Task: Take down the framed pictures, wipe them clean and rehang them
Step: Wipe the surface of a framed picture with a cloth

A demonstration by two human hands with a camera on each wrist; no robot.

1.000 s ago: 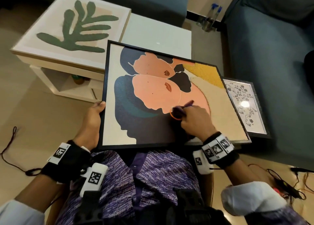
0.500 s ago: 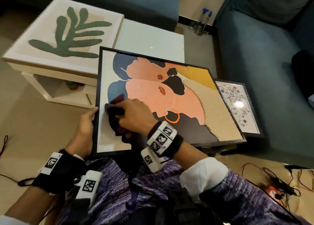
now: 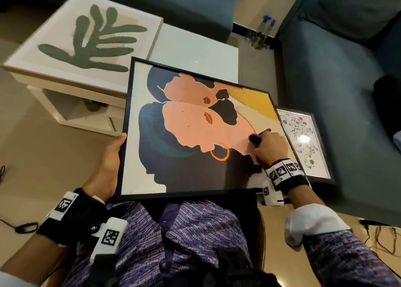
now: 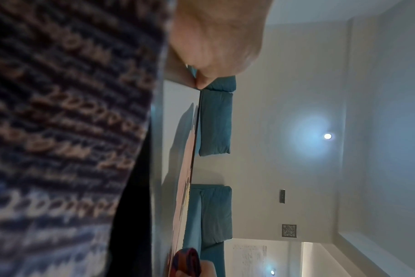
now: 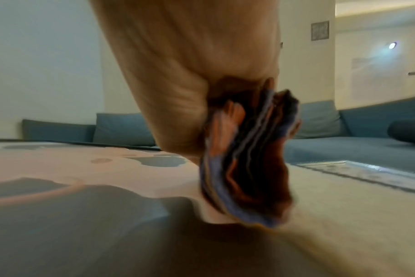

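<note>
Black-framed picture [image 3: 195,132] on lap — left hand [image 3: 108,158] grips its edge, fingers hidden; right hand [image 3: 268,147] clutches a mostly covered cloth [image 5: 249,159].

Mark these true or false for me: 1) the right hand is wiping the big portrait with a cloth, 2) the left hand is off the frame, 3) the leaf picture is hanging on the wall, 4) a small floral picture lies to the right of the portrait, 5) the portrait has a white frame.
1) True: the right hand holds a bunched cloth against the portrait.
2) False: the left hand grips the portrait's left edge.
3) False: the leaf picture lies flat on the white table.
4) True: the floral picture lies there, partly under the portrait.
5) False: its frame is black.
</note>
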